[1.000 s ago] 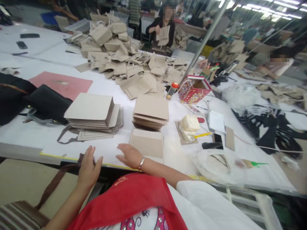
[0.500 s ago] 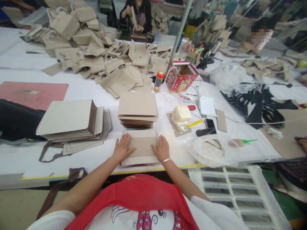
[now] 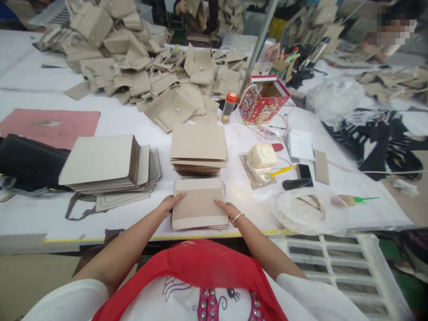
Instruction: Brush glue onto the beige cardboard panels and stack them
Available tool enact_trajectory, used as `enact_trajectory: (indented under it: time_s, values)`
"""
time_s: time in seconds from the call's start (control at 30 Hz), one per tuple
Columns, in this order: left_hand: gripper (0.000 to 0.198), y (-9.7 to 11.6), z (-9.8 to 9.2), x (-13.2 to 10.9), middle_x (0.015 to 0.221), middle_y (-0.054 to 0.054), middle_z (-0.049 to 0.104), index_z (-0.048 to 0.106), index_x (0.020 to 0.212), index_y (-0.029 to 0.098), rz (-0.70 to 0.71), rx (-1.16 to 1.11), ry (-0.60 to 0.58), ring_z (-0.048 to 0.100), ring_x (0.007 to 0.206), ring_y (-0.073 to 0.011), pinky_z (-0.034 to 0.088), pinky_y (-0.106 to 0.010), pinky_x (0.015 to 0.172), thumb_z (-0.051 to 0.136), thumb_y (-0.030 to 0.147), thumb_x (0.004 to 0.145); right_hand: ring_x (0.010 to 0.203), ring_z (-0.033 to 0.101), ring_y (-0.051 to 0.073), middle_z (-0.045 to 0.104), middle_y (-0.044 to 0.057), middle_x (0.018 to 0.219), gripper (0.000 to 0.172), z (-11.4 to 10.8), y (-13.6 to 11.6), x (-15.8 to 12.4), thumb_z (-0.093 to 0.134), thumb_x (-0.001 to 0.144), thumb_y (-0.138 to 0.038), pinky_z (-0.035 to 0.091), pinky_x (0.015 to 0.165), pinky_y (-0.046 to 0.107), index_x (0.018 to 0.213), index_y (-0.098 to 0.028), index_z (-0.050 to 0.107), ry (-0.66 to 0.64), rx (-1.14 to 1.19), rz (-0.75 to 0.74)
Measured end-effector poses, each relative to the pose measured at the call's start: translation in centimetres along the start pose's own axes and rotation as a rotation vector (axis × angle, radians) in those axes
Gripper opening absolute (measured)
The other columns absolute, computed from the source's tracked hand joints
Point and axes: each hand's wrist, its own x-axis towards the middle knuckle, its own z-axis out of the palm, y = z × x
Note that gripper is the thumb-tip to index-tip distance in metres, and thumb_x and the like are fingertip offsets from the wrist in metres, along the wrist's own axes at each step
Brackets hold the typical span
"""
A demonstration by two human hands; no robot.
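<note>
Directly in front of me, near the table's front edge, is a stack of beige panels [image 3: 199, 211] with a darker band across the top one. My left hand [image 3: 171, 203] grips its left side, thumb on top and fingers down the edge. At the right side, my right hand [image 3: 228, 209] grips it the same way, its fingers partly hidden. Just behind stands another stack of beige panels [image 3: 199, 143]. A taller pile of pale boards [image 3: 98, 158] with rounded corners lies to the left.
A big heap of beige bag pieces [image 3: 160, 76] fills the back. On the right are a cream-coloured container [image 3: 261, 156] with a yellow-handled tool [image 3: 282, 171], a phone [image 3: 304, 175] and a plastic bag [image 3: 301, 211]. A red patterned box [image 3: 264, 100] stands behind a metal pole [image 3: 259, 42].
Both hands were lying flat on the panel's sides; now they grip the stack's edges with thumbs on top. The whole view has shifted slightly.
</note>
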Motion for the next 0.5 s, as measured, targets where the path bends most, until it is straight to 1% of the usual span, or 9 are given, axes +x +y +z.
enact_trajectory:
  time_s: [0.13, 0.23, 0.33, 0.43, 0.5]
  values:
    - [0.061, -0.4, -0.9, -0.2, 0.097, -0.019, 0.066, 0.061, 0.094, 0.007, 0.004, -0.047, -0.057, 0.063, 0.087, -0.0278, 0.047, -0.038, 0.079, 0.076, 0.049, 0.053, 0.094, 0.063, 0.022, 0.062, 0.017, 0.109, 0.054, 0.8, 0.4, -0.9, 0.063, 0.069, -0.051, 0.050, 0.087, 0.034, 0.102, -0.008, 0.059, -0.098, 0.034, 0.017]
    - [0.064, -1.0, -1.4, -1.0, 0.095, -0.017, 0.067, 0.059, 0.101, 0.009, 0.101, -0.122, -0.097, 0.063, 0.086, -0.0279, 0.047, -0.040, 0.080, 0.078, 0.044, 0.051, 0.098, 0.061, 0.022, 0.061, 0.014, 0.113, 0.055, 1.8, 0.6, -1.9, 0.064, 0.069, -0.048, 0.050, 0.088, 0.036, 0.110, -0.012, 0.056, -0.100, -0.019, -0.079]
    - [0.068, -1.3, -2.1, -2.7, 0.097, -0.014, 0.066, 0.056, 0.107, 0.011, 0.264, -0.133, -0.091, 0.061, 0.091, -0.0285, 0.046, -0.042, 0.083, 0.080, 0.037, 0.049, 0.101, 0.059, 0.024, 0.060, 0.012, 0.115, 0.059, 2.6, 0.4, -3.5, 0.065, 0.067, -0.046, 0.049, 0.088, 0.040, 0.115, -0.015, 0.051, -0.087, -0.133, -0.247]
    - [0.076, -1.3, -3.3, -4.8, 0.107, -0.011, 0.062, 0.051, 0.115, 0.014, 0.492, -0.075, -0.023, 0.055, 0.103, -0.0280, 0.040, -0.042, 0.093, 0.081, 0.029, 0.047, 0.104, 0.056, 0.027, 0.059, 0.012, 0.114, 0.065, 2.9, -0.2, -5.2, 0.072, 0.059, -0.042, 0.045, 0.092, 0.044, 0.115, -0.018, 0.050, 0.014, -0.315, -0.415]
    - [0.086, -1.3, -4.1, -6.0, 0.115, -0.010, 0.058, 0.044, 0.122, 0.017, 0.640, -0.040, -0.012, 0.050, 0.111, -0.0270, 0.035, -0.041, 0.099, 0.082, 0.023, 0.045, 0.108, 0.053, 0.029, 0.059, 0.012, 0.115, 0.063, 3.0, -0.4, -6.0, 0.076, 0.051, -0.038, 0.042, 0.096, 0.042, 0.108, -0.022, 0.054, 0.114, -0.417, -0.406]
